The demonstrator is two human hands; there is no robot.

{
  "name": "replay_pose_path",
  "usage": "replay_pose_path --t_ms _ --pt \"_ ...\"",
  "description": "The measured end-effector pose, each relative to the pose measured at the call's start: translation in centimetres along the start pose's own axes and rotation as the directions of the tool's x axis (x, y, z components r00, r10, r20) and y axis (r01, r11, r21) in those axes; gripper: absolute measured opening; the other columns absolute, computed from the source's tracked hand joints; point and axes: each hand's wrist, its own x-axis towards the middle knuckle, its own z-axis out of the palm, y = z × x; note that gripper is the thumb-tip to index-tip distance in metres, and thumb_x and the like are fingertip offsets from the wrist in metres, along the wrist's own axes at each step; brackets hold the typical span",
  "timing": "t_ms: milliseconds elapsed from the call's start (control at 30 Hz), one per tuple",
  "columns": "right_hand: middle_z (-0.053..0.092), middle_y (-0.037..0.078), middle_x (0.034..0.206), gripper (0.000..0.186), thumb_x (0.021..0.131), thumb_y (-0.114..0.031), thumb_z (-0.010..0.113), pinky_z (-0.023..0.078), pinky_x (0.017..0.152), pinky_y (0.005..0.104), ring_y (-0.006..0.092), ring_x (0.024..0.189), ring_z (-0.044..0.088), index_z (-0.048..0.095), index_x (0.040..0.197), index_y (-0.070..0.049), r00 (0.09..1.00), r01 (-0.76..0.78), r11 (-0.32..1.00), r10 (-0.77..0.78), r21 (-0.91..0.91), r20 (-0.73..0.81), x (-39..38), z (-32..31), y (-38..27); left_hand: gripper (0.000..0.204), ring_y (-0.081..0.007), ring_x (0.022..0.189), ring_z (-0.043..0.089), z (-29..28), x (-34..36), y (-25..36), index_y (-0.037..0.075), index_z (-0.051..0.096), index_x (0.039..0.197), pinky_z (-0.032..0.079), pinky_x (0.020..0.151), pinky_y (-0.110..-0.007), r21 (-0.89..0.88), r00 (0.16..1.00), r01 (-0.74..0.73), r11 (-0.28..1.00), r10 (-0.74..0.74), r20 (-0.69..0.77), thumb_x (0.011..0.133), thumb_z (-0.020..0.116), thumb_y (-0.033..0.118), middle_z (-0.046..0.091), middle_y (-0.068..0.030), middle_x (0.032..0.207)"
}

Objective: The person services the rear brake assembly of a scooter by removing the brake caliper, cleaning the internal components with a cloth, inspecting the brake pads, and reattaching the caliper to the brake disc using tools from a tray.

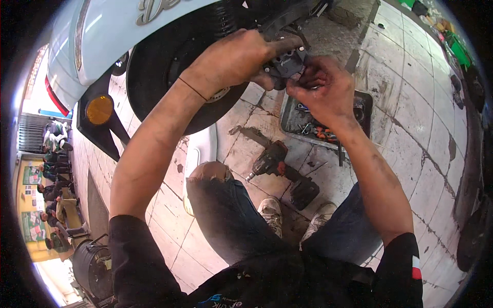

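A dark brake caliper with bright bolt heads is held up beside the scooter's wheel. My left hand grips it from the left, index finger stretched across its top and thumb below. On its right side my right hand is closed, thumb and curled fingertips at the caliper's lower right edge. A small shiny bit shows among those fingers, too small to name. Behind my hands, part of the wheel's hub and the fork area is hidden.
A cordless impact driver lies on the tiled floor between my feet and a black tray of tools. Light blue scooter bodywork with an orange reflector stands at left. Several people sit far left near a black drum-shaped machine.
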Motion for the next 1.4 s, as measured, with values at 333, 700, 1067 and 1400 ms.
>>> replay_pose_path --t_ms 333,700,1067,1400 --pt "0.069 0.015 0.090 0.038 0.067 -0.020 0.087 0.057 0.071 0.0414 0.0313 0.074 0.070 0.068 0.093 0.000 0.999 0.042 0.999 -0.042 -0.019 0.005 0.5 -0.7 0.2 0.099 -0.0388 0.092 0.071 1.5 -0.1 -0.9 0.025 0.041 0.152 0.059 0.078 -0.048 -0.078 1.000 0.006 0.997 -0.008 -0.026 0.064 0.088 0.020 0.071 -0.0212 0.090" --pt "0.058 0.007 0.100 0.051 0.070 -0.025 0.094 0.056 0.069 0.0274 0.0133 0.089 0.064 0.071 0.110 -0.003 0.990 0.004 0.994 -0.020 -0.113 -0.141 0.6 0.5 -1.1 0.085 -0.0172 0.081 0.072 -1.6 1.1 -2.0 0.010 0.062 0.137 0.059 0.079 -0.032 -0.459 0.993 0.090 0.884 -0.116 -0.029 0.056 0.084 -0.006 0.077 -0.0112 0.101" --pt "0.054 0.008 0.114 0.030 0.084 -0.001 0.081 0.061 0.082 0.0289 0.0182 0.103 0.067 0.069 0.110 0.006 0.992 -0.098 0.911 0.122 0.400 -0.037 2.0 0.6 0.1 0.070 -0.0146 0.089 0.070 0.2 -0.5 -2.0 0.007 0.062 0.137 0.059 0.077 -0.030 -0.802 0.944 0.158 0.575 -0.327 -0.048 0.072 0.088 0.001 0.074 -0.0110 0.099" --pt "0.071 0.011 0.102 0.021 0.086 0.002 0.077 0.061 0.083 0.0298 0.0190 0.094 0.070 0.069 0.105 0.008 0.962 -0.241 0.814 0.273 0.529 0.018 2.3 0.9 -1.6 0.072 -0.0245 0.128 0.049 10.4 -0.3 5.4 -0.008 0.033 0.150 0.036 0.112 -0.036 -0.857 0.488 -0.027 0.514 -0.742 -0.460 0.095 0.071 0.019 0.046 -0.0201 0.143"
